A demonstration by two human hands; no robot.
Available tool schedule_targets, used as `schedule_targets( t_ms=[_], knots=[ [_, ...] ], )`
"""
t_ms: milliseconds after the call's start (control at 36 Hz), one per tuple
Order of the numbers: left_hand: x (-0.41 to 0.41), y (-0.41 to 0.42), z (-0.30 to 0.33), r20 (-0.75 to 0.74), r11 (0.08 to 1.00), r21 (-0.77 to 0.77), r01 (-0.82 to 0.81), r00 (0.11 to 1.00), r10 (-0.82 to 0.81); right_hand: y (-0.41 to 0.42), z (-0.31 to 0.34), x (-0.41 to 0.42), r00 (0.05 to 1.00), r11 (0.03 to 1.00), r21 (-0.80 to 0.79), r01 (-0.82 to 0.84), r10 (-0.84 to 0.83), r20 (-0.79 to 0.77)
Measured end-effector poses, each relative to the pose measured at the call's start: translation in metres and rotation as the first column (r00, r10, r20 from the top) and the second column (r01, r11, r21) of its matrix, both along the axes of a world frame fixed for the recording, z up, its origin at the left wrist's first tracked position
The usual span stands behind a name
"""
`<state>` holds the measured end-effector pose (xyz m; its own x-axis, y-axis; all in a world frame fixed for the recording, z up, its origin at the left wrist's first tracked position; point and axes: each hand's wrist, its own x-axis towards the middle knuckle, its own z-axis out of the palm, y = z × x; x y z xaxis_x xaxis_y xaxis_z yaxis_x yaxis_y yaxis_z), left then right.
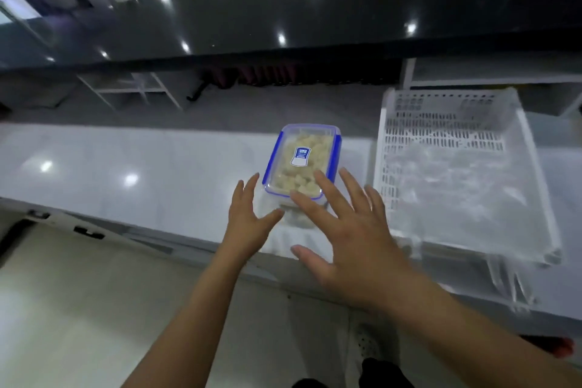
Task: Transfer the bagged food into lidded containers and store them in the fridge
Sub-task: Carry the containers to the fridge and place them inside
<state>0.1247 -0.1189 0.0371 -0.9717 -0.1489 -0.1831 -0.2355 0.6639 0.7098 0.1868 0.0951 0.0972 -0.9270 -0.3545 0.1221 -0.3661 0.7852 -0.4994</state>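
Note:
A clear container (301, 164) with a blue-rimmed lid and a small blue label stands on the white counter (141, 164), full of pale food pieces. My left hand (248, 217) is spread just left of its near end, fingers straight, thumb reaching toward its near wall. My right hand (343, 230) hovers with fingers splayed over the container's near right corner; whether the fingertips touch the lid is unclear. Neither hand holds anything. No bag is plainly visible near the container.
A white perforated plastic basket (393, 173) lined with crumpled clear plastic (456, 186) sits to the right, overhanging the counter's front edge. A dark glossy raised counter (283, 16) runs behind. Pale floor tiles (78, 309) lie below at the left.

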Motion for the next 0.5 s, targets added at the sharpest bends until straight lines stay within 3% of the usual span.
schedule_targets(
  t_ms=[83,167,333,500],
  knots=[
    [-0.043,-0.005,-0.001,0.094,0.977,0.197,-0.085,0.993,0.067,-0.013,-0.012,-0.044,0.994,0.989,0.148,-0.019,0.003,0.106],
    [-0.079,-0.01,-0.002,0.138,0.958,0.267,-0.106,0.988,0.071,-0.021,-0.026,-0.08,0.974,0.974,0.225,0.022,-0.072,0.214],
    [-0.126,-0.012,-0.013,0.201,0.902,0.428,-0.054,0.979,-0.037,-0.034,-0.053,-0.123,0.894,0.962,0.218,0.164,-0.239,0.379],
    [-0.144,-0.032,-0.023,0.263,0.84,0.543,0.009,0.948,-0.18,-0.047,-0.07,-0.129,0.828,0.924,0.243,0.295,-0.374,0.418]
  ],
)
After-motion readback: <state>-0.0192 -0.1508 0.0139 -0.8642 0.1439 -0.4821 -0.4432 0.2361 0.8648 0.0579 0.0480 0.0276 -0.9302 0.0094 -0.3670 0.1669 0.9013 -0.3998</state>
